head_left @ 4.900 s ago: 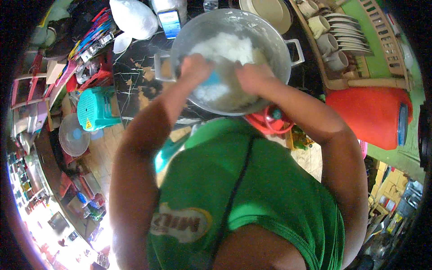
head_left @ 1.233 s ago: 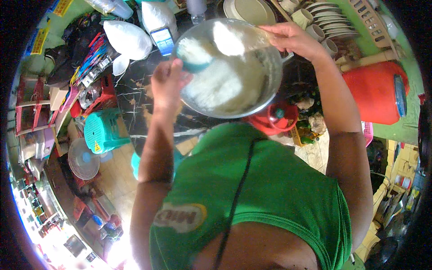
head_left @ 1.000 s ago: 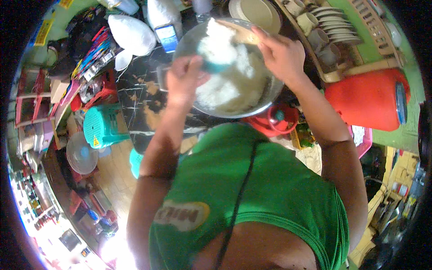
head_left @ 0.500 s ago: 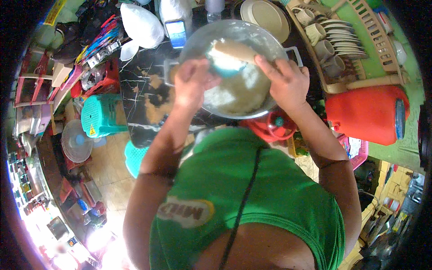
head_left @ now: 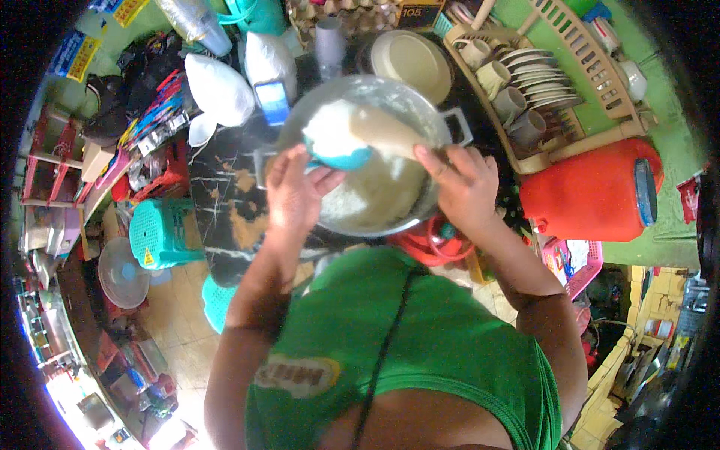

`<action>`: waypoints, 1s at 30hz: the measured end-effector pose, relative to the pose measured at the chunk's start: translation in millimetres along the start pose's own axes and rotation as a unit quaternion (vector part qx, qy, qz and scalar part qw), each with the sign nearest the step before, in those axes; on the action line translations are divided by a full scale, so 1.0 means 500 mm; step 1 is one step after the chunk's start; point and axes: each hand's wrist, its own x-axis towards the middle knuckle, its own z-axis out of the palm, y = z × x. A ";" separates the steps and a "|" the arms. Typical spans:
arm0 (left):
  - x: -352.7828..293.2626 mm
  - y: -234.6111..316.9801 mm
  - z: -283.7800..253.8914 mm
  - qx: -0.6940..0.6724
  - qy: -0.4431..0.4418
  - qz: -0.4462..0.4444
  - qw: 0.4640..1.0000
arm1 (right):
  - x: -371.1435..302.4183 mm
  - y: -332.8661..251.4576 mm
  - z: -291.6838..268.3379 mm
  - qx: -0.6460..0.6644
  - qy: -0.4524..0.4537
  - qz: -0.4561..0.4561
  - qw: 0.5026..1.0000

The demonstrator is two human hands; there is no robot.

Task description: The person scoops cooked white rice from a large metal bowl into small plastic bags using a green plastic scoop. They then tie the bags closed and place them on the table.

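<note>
A wide silvery metal pot point(head_left: 375, 187) sits on the dark marbled table, with pale powder clinging to its inside. Over its mouth is a small teal bowl point(head_left: 349, 160) heaped with white powder point(head_left: 326, 124). My left hand point(head_left: 292, 191) grips this bowl at its near left side, fingers closed on the rim. My right hand point(head_left: 469, 180) pinches the end of a tan paddle-like tool point(head_left: 386, 133), whose broad end lies against the white powder. Motion blurs the tool, so its exact kind is unclear.
White bags point(head_left: 217, 94) and a phone point(head_left: 271, 103) stand at the pot's far left. Beige plates point(head_left: 412, 64) lie behind it. A dish rack point(head_left: 534, 161) and red container point(head_left: 581, 199) are at right. Brown powder point(head_left: 247, 229) is spilled on the table; teal stool point(head_left: 154, 225) stands left.
The whole view has shifted, showing more of the far side. The teal bowl has moved left over the pot, and more of its white powder shows. Both hands keep hold.
</note>
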 end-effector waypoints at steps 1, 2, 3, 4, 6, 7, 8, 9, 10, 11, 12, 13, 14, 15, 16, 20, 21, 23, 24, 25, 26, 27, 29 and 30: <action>0.005 -0.001 -0.006 0.007 -0.009 0.021 1.000 | -0.005 0.007 0.001 -0.003 -0.007 0.007 1.000; 0.008 0.003 -0.017 0.018 -0.015 0.042 0.999 | -0.009 0.010 0.004 0.000 -0.014 0.015 1.000; 0.016 0.009 -0.025 0.032 0.014 0.044 0.998 | -0.010 0.026 0.001 0.040 -0.038 0.053 0.997; 0.027 0.009 -0.027 0.081 0.013 0.094 0.992 | -0.008 0.044 0.008 0.118 -0.035 0.126 0.984; 0.045 0.006 -0.035 0.178 0.015 0.188 0.966 | 0.005 0.066 0.022 0.273 -0.036 0.268 0.923; 0.051 0.006 -0.040 0.181 0.012 0.190 0.965 | 0.011 0.076 0.013 0.366 -0.072 0.280 0.884; 0.057 0.004 -0.046 0.184 0.010 0.193 0.964 | 0.029 0.080 -0.002 0.451 -0.109 0.298 0.834; 0.059 0.003 -0.051 0.186 0.008 0.196 0.963 | 0.052 0.072 -0.023 0.520 -0.165 0.319 0.775; 0.058 0.003 -0.053 0.192 -0.005 0.204 0.960 | 0.069 0.064 -0.030 0.583 -0.219 0.336 0.707; 0.056 -0.004 -0.052 0.198 -0.022 0.207 0.958 | 0.075 0.054 -0.027 0.582 -0.233 0.334 0.703; 0.054 -0.010 -0.049 0.203 -0.038 0.210 0.956 | 0.083 0.047 -0.018 0.579 -0.256 0.330 0.701; 0.049 -0.012 -0.042 0.209 -0.035 0.205 0.955 | 0.090 0.042 -0.004 0.575 -0.278 0.325 0.698; 0.040 -0.012 -0.034 0.216 -0.028 0.200 0.955 | 0.092 0.032 0.011 0.571 -0.302 0.319 0.693; 0.039 -0.014 -0.028 0.222 -0.026 0.194 0.955 | 0.082 0.018 0.032 0.550 -0.301 0.299 0.719; 0.040 -0.017 -0.028 0.229 -0.035 0.193 0.953 | 0.067 0.005 0.061 0.529 -0.299 0.278 0.745; 0.035 -0.004 -0.048 0.309 -0.034 0.146 0.939 | 0.079 -0.010 0.067 0.487 -0.301 0.227 0.788; 0.035 0.002 -0.054 0.341 -0.031 0.122 0.932 | 0.093 -0.017 0.045 0.547 -0.322 0.305 0.710; 0.040 0.006 -0.066 0.320 -0.011 0.119 0.940 | 0.094 0.012 0.031 0.631 -0.361 0.337 0.598; 0.045 0.007 -0.068 0.309 -0.004 0.120 0.944 | 0.094 0.034 0.032 0.668 -0.374 0.350 0.540; 0.044 0.011 -0.069 0.322 0.010 0.109 0.940 | 0.089 0.047 0.040 0.679 -0.346 0.345 0.548; 0.042 0.017 -0.069 0.306 0.003 0.099 0.947 | 0.093 0.053 0.040 0.602 -0.316 0.317 0.661; 0.040 0.023 -0.070 0.290 -0.004 0.089 0.953 | 0.100 0.059 0.036 0.511 -0.280 0.283 0.762; 0.041 0.030 -0.076 0.247 -0.035 0.073 0.966 | 0.093 0.081 0.060 0.343 -0.218 0.214 0.888; 0.046 0.028 -0.081 0.219 -0.058 0.066 0.972 | 0.077 0.082 0.076 0.306 -0.208 0.202 0.907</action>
